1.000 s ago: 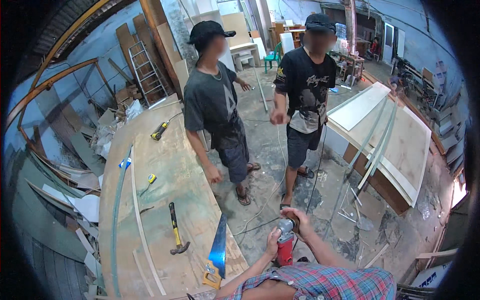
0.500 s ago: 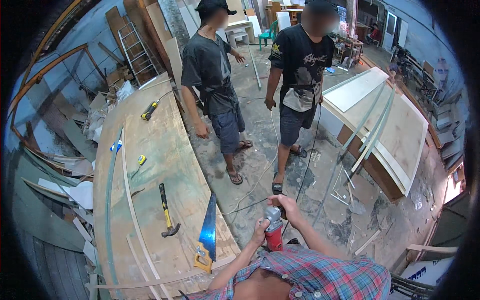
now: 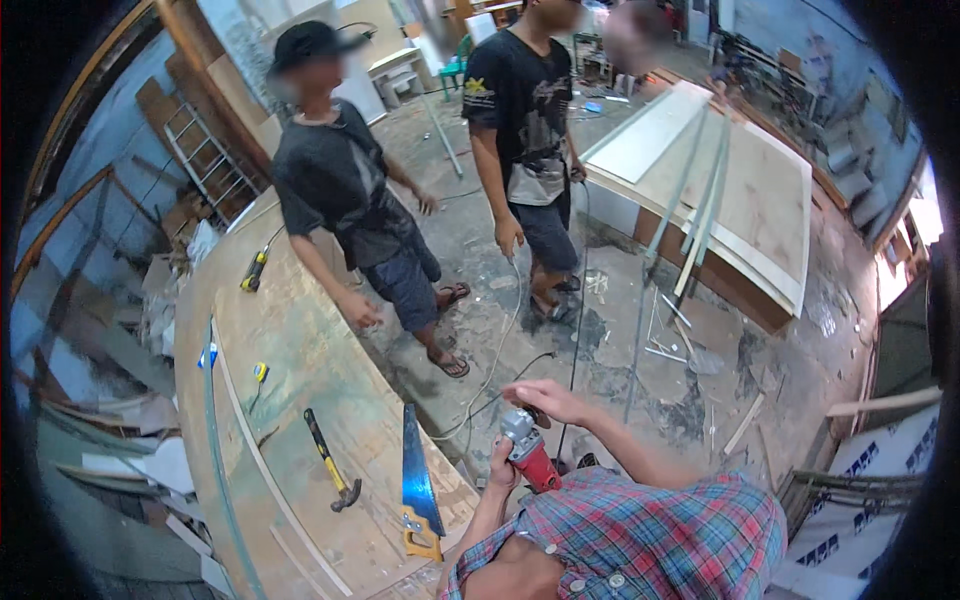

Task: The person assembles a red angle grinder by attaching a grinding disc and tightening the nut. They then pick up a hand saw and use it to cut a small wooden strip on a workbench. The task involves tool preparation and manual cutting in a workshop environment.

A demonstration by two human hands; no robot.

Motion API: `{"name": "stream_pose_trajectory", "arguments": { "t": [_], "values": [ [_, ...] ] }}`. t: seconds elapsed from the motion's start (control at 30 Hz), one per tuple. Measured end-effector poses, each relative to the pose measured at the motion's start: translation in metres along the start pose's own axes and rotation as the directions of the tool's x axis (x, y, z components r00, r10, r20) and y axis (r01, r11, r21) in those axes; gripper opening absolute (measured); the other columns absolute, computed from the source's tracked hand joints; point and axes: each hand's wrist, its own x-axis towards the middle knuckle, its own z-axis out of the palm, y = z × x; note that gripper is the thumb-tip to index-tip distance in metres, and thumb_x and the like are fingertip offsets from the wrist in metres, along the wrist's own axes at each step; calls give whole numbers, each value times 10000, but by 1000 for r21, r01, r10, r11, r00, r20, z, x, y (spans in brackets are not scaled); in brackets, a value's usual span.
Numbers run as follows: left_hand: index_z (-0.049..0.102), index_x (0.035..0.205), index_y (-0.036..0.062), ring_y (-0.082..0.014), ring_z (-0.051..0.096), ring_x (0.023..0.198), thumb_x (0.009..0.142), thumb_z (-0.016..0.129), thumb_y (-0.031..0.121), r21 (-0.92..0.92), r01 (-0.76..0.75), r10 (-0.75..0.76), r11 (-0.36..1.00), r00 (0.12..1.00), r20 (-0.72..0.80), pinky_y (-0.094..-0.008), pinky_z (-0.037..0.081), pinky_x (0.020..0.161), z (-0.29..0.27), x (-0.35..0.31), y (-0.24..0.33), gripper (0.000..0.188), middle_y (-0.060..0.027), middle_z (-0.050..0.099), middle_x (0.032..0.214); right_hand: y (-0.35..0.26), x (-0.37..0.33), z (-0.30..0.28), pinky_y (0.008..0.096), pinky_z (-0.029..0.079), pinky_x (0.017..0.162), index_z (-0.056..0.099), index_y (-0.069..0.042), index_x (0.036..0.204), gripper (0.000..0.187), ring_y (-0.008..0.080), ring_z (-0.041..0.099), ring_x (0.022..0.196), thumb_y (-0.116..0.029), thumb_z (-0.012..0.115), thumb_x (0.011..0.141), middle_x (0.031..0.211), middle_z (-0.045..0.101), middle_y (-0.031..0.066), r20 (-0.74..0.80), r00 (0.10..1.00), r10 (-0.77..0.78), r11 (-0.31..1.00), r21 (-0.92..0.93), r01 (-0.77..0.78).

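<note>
A red and grey angle grinder (image 3: 527,452) sits in front of my plaid shirt, over the concrete floor beside the workbench. My left hand (image 3: 499,468) wraps around its red body from the left. My right hand (image 3: 545,400) lies over its grey head, fingers curled on top. The grinder's disc is hidden under my hands. A thin cable (image 3: 497,352) runs from it across the floor towards the two standing people.
The long wooden workbench (image 3: 300,360) on my left carries a blue hand saw (image 3: 415,478), a hammer (image 3: 330,472), a yellow tape measure (image 3: 261,372) and thin wood strips. Two people (image 3: 355,215) (image 3: 525,120) stand ahead. Pale panels (image 3: 745,195) lie at the right.
My view has tipped down and drifted, so the two people sit higher in the picture. Both hands stay on the grinder, close to my chest.
</note>
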Motion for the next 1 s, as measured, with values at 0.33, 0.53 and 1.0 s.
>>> {"name": "stream_pose_trajectory", "arguments": {
  "t": [0.33,0.53,1.0],
  "values": [
    [507,1336,29,-261,641,1050,920,576,560,10,19,-19,1000,1000,-9,-428,505,947,-38,4,-21,679,-105,644,1173,34,11,26,320,516,855,687,17,1171,351,149,655,930,-255,542,1003,1055,716,104,-237,970,-50,991,108,78],
    [533,1295,-1,-242,655,1003,888,621,559,108,-45,43,993,999,20,-396,525,891,-13,0,-6,698,-119,655,1133,11,1,18,352,450,1023,570,30,1339,451,207,591,1174,-272,538,1005,1274,638,138,-120,993,-18,933,355,60],
    [550,1267,-11,-215,659,950,838,680,511,96,-10,11,995,1000,-13,-362,540,838,-3,1,0,688,-102,651,1080,37,-24,22,336,411,1057,558,23,1367,555,206,570,1224,-398,468,1018,1301,631,140,-203,905,-373,912,98,397]
  ]
}}
